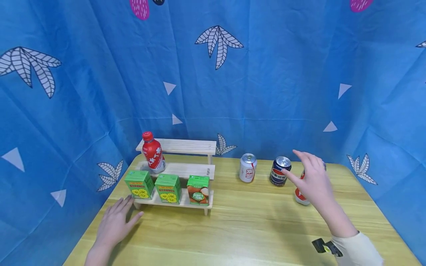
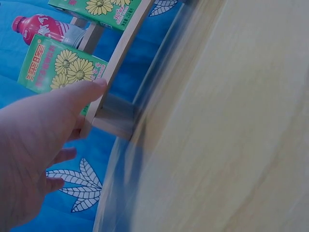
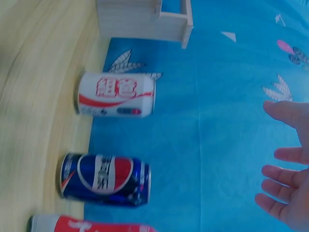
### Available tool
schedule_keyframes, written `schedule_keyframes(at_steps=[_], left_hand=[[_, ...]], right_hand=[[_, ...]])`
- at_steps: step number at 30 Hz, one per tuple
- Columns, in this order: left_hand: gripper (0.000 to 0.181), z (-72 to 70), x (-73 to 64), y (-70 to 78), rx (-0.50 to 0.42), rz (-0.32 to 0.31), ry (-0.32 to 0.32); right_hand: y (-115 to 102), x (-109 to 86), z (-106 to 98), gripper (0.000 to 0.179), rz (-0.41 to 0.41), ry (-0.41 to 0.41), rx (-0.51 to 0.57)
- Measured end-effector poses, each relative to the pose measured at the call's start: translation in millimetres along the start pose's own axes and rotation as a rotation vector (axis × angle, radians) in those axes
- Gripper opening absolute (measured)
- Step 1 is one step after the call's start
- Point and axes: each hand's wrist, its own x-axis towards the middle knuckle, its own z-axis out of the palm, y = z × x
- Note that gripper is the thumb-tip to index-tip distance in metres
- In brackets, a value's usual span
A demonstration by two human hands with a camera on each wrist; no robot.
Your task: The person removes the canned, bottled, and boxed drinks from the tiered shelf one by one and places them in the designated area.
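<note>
Backdrop: blue curtain (image 1: 266, 77) with white leaves, behind a wood-grain table (image 1: 239, 232).
Left hand: the left hand (image 1: 114, 223) lies beside the shelf's front left corner, fingers extended, grasping nothing; whether it touches the wood cannot be told.
Wooden shelf: three-tiered rack (image 1: 186, 146), probably light and easily nudged; best steadied by a tier's end.
Flower cartons: two green drink cartons (image 1: 139, 187) (image 1: 168, 189) upright on the lowest tier; likely thin-walled, so better held by both sides, without squeezing.
Red bottle: red-capped bottle (image 1: 154, 154) standing on the middle tier.
Brown-and-green carton: third carton (image 1: 198, 191), at the lowest tier's right end.
White can: upright (image 1: 247, 170), well right of the shelf.
Pepsi can: dark blue (image 1: 277, 177), upright; smooth, probably slippery and dentable, suiting a mid-body grip.
Red-and-white container: partly hidden (image 1: 301, 197); low sides look the reachable hold.
Right hand: the right hand (image 1: 314, 177) is raised, thumb and fingers spread, grasping nothing.
</note>
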Motion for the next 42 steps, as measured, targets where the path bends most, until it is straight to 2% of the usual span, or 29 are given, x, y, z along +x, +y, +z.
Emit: schedule_keyframes(at_steps=[12,25,42], left_hand=[[0.076,3.0,1.9,-0.8,0.004,-0.002,-0.005],[0.073,2.9,0.6,-0.2,0.006,0.007,0.012],[0.074,1.8,0.9,-0.1,0.002,-0.007,0.007]], right_hand=[[-37,17.1,32,0.066,-0.136,0.024,0.107],[-88,29.4,74,0.066,-0.122,-0.124,0.225],[-145,45.7,111,0.067,-0.204,-0.194,0.309]])
